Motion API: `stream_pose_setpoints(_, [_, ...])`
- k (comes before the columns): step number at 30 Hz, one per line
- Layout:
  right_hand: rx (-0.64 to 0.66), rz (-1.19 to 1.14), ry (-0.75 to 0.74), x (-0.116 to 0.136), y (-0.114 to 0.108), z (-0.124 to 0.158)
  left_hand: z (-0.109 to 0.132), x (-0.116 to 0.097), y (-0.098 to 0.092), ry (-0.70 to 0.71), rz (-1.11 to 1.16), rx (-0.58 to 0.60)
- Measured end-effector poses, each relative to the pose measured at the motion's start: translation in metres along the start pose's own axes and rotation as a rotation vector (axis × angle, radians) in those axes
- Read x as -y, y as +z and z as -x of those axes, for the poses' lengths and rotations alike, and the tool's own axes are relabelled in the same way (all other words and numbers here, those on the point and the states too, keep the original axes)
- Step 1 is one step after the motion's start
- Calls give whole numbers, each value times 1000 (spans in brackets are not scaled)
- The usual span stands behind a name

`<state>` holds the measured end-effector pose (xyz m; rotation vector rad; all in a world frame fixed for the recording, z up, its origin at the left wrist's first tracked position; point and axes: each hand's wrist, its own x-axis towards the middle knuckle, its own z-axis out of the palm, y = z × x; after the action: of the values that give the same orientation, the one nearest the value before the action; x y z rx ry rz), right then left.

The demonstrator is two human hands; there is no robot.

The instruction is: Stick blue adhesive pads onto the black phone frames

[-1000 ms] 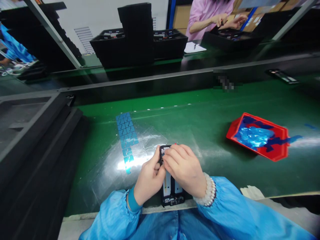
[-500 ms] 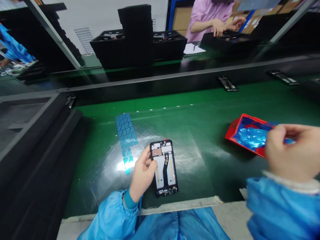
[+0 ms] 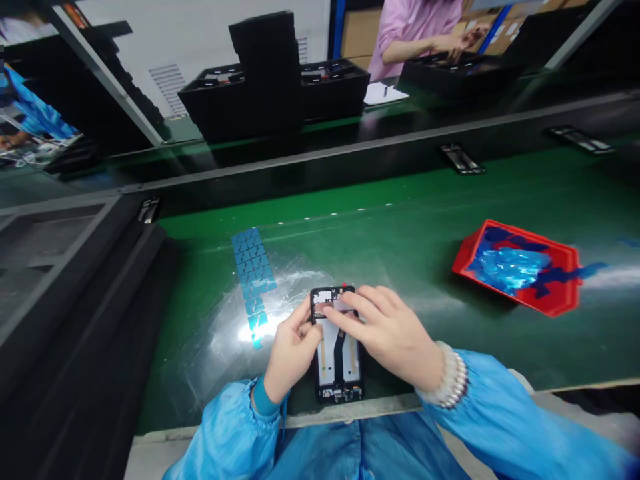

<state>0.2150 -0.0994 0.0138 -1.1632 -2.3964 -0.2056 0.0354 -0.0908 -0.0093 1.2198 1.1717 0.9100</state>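
Red bin (image 3: 561,293) holding blue film (image 3: 515,269), left hand (image 3: 293,348) gripping opened phone (image 3: 339,357)

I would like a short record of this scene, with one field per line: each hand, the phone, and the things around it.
Left hand: holds the phone at its left edge
Right hand: fingers over the phone's upper part; thumb not clearly visible
Phone: open, inner parts showing
Blue pieces: in rows, left of the phone
Red bin: at right, with blue film inside
Black trays: stacked at far left
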Motion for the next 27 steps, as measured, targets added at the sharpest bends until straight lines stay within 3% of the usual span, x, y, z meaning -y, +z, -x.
stream_pose_setpoints(3, [71, 13, -120, 2, 5, -13, 2, 1, -2, 23, -46, 36])
stream_pose_setpoints(7, [136, -26, -319, -16, -7, -19, 3, 6, -3, 48, -96, 83])
stream_pose_setpoints(10, [177, -86, -351, -24, -13, -22, 2, 7, -2, 53, -89, 86])
stream_pose_setpoints(18, [-42, -112, -174, -6, 5, -10, 0, -5, -4, -4, 39, 108])
stream_pose_setpoints(20, [-148, -186, -24, -5, 3, -4, -1, -6, -6, 14, 116, 72])
stream_pose_setpoints(22, [-168, -343, 248, -4, 0, 4, -3, -7, -9, 32, 193, 21])
stream_pose_setpoints(24, [21, -657, 463, -2, -1, 11, -5, -7, -13, 35, 251, -17])
stream_pose_setpoints(27, [413, -1180, 601, -3, 6, 8, -6, -6, -17, 22, 306, -35])
